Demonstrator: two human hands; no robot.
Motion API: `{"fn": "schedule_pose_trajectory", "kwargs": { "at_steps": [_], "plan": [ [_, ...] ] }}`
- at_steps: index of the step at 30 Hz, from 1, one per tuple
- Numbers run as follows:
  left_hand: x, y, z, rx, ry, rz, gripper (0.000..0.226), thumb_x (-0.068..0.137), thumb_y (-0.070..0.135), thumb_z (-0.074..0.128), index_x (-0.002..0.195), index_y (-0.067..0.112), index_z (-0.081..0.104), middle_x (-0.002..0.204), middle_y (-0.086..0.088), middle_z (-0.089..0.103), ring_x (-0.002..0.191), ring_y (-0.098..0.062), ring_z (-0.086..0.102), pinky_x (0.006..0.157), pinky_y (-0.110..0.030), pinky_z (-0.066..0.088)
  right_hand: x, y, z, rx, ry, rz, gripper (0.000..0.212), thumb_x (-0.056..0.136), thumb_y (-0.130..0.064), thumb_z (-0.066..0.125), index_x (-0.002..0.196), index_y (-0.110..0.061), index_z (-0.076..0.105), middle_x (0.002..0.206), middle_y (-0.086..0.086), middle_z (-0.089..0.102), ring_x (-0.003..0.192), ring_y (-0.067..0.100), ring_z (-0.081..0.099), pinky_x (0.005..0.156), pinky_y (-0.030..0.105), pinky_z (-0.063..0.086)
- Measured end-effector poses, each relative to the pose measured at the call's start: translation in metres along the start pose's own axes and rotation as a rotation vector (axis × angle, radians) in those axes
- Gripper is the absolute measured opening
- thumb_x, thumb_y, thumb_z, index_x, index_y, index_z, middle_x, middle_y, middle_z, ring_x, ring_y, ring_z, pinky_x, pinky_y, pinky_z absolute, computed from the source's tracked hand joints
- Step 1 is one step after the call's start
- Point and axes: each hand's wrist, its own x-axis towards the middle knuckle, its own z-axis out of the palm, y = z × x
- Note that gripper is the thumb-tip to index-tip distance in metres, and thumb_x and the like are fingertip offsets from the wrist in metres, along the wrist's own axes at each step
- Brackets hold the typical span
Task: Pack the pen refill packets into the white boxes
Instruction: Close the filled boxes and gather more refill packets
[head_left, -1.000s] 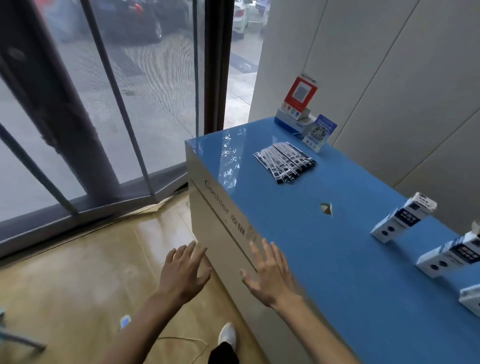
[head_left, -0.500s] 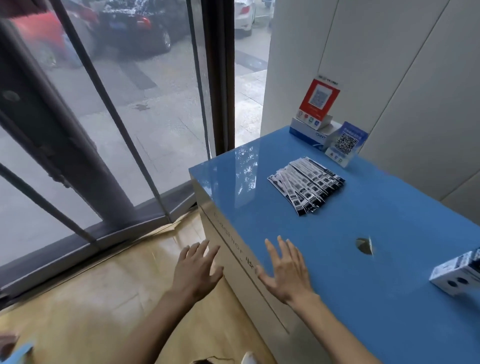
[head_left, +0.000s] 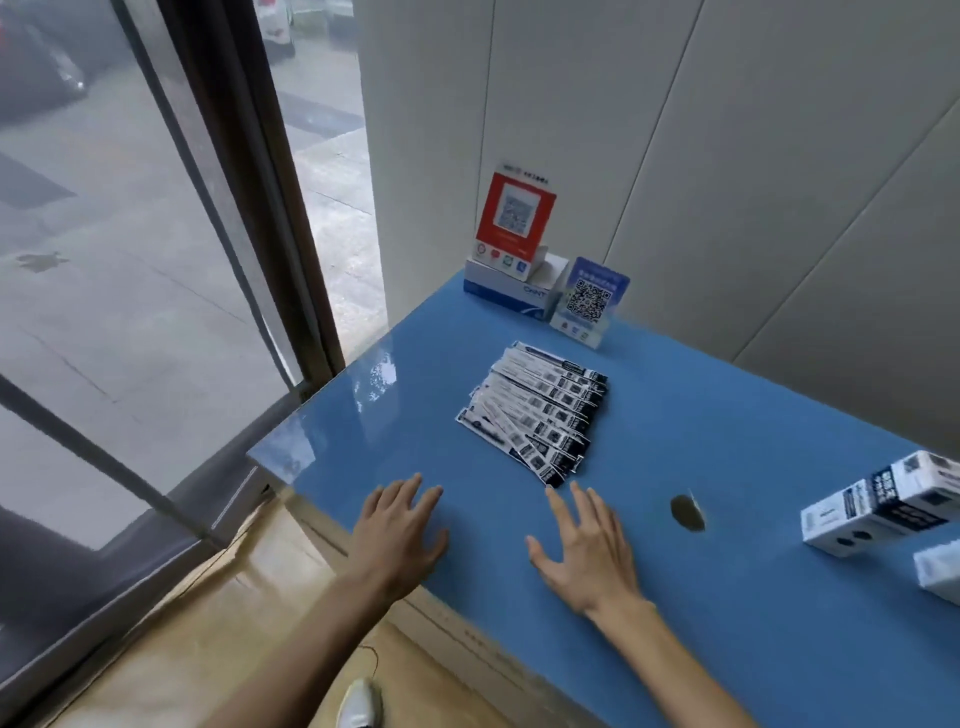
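Right hand (head_left: 584, 551): fingers straight, spread wide, holding nothing; tips just short of the near end of the refill packets (head_left: 540, 410). Left hand (head_left: 397, 525): fingers straight, close together, empty, over the near-left edge of the blue counter (head_left: 727, 415).

Packets lie fanned and overlapping at 12 o'clock from the right hand, long axes running roughly 10 to 4 o'clock, dark ends nearest the fingers. White box (head_left: 883, 504) on its side at 3 o'clock, well apart from the fan; second white box (head_left: 937, 569) partly out of view at 4 o'clock.

Judgement: packets look thin, light and glossy, flexible along their length; likely to slide on the shiny top and on each other. Best purchase probably a pinch across the dark ends, after squaring the fan into a stack. Boxes look like light card, easily crushed.
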Motion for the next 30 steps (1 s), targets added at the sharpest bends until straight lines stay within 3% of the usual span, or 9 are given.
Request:
{"fn": "schedule_pose_trajectory", "kwargs": {
  "at_steps": [6, 10, 16, 18, 21, 24, 26, 28, 30],
  "plan": [
    [0.069, -0.045, -0.005, 0.064, -0.006, 0.219, 0.055, 0.084, 0.048, 0.061, 0.132, 0.023, 0.056, 0.141, -0.011, 0.052, 0.127, -0.031, 0.050, 0.108, -0.046, 0.036, 0.011, -0.028, -0.002, 0.025, 0.031, 0.247, 0.070, 0.078, -0.062, 0.037, 0.128, -0.018, 0.060, 0.128, 0.016, 0.060, 0.116, 0.035, 0.058, 0.092, 0.044, 0.050],
    [0.099, -0.038, -0.002, 0.093, -0.054, 0.383, 0.054, 0.069, 0.044, 0.076, 0.116, 0.020, 0.067, 0.124, -0.013, 0.065, 0.108, -0.033, 0.064, 0.094, -0.049, 0.048, -0.001, -0.031, -0.004, 0.047, 0.041, 0.374, 0.086, 0.077, -0.068, 0.013, 0.148, -0.023, 0.030, 0.154, 0.012, 0.028, 0.142, 0.030, 0.024, 0.115, 0.040, 0.022],
    [0.129, -0.014, -0.004, 0.081, -0.008, 0.530, 0.052, 0.061, 0.044, 0.074, 0.108, 0.021, 0.070, 0.111, -0.009, 0.070, 0.095, -0.029, 0.069, 0.080, -0.041, 0.056, 0.002, -0.014, -0.006, 0.089, 0.089, 0.544, 0.074, 0.081, -0.062, 0.031, 0.135, -0.016, 0.052, 0.136, 0.018, 0.053, 0.125, 0.036, 0.049, 0.101, 0.046, 0.042],
    [0.137, -0.007, -0.004, 0.064, -0.017, 0.551, 0.051, 0.061, 0.045, 0.067, 0.108, 0.023, 0.069, 0.110, -0.007, 0.070, 0.095, -0.028, 0.069, 0.080, -0.040, 0.056, 0.007, -0.010, -0.005, 0.110, 0.083, 0.564, 0.075, 0.081, -0.062, 0.030, 0.136, -0.016, 0.051, 0.136, 0.018, 0.052, 0.125, 0.036, 0.049, 0.101, 0.046, 0.042],
    [0.152, 0.003, -0.004, 0.081, -0.072, 0.591, 0.058, 0.056, 0.043, 0.081, 0.109, 0.023, 0.067, 0.114, -0.011, 0.069, 0.099, -0.030, 0.068, 0.080, -0.043, 0.056, 0.017, -0.006, -0.005, 0.118, 0.117, 0.575, 0.078, 0.081, -0.064, 0.025, 0.139, -0.017, 0.047, 0.140, 0.017, 0.048, 0.130, 0.034, 0.044, 0.106, 0.045, 0.038],
    [0.168, 0.014, -0.002, 0.080, -0.099, 0.603, 0.067, 0.065, 0.043, 0.080, 0.126, 0.022, 0.059, 0.135, -0.014, 0.056, 0.119, -0.034, 0.058, 0.097, -0.048, 0.047, 0.026, 0.004, -0.008, 0.136, 0.119, 0.569, 0.083, 0.080, -0.065, 0.019, 0.143, -0.017, 0.041, 0.145, 0.016, 0.042, 0.135, 0.033, 0.037, 0.110, 0.042, 0.032],
    [0.175, 0.024, -0.002, 0.080, -0.142, 0.631, 0.073, 0.082, 0.045, 0.066, 0.146, 0.024, 0.037, 0.156, -0.011, 0.028, 0.142, -0.034, 0.030, 0.114, -0.047, 0.025, 0.030, 0.011, -0.011, 0.146, 0.136, 0.569, 0.083, 0.079, -0.066, 0.017, 0.145, -0.018, 0.038, 0.147, 0.015, 0.039, 0.137, 0.031, 0.034, 0.111, 0.041, 0.029],
    [0.183, 0.031, 0.002, 0.131, -0.165, 0.622, 0.078, 0.090, 0.050, 0.055, 0.153, 0.027, 0.015, 0.162, -0.005, 0.004, 0.148, -0.029, 0.007, 0.119, -0.043, 0.009, 0.034, 0.020, -0.013, 0.167, 0.138, 0.576, 0.078, 0.084, -0.065, 0.023, 0.147, -0.020, 0.034, 0.150, 0.013, 0.035, 0.140, 0.029, 0.029, 0.113, 0.039, 0.026],
    [0.187, 0.033, 0.007, 0.133, -0.157, 0.634, 0.081, 0.088, 0.054, 0.056, 0.152, 0.027, 0.016, 0.161, -0.002, 0.010, 0.148, -0.028, 0.012, 0.119, -0.044, 0.014, 0.038, 0.029, -0.013, 0.166, 0.113, 0.556, 0.069, 0.092, -0.059, 0.034, 0.149, -0.021, 0.027, 0.154, 0.009, 0.028, 0.142, 0.025, 0.022, 0.114, 0.036, 0.022]
  ]
}}
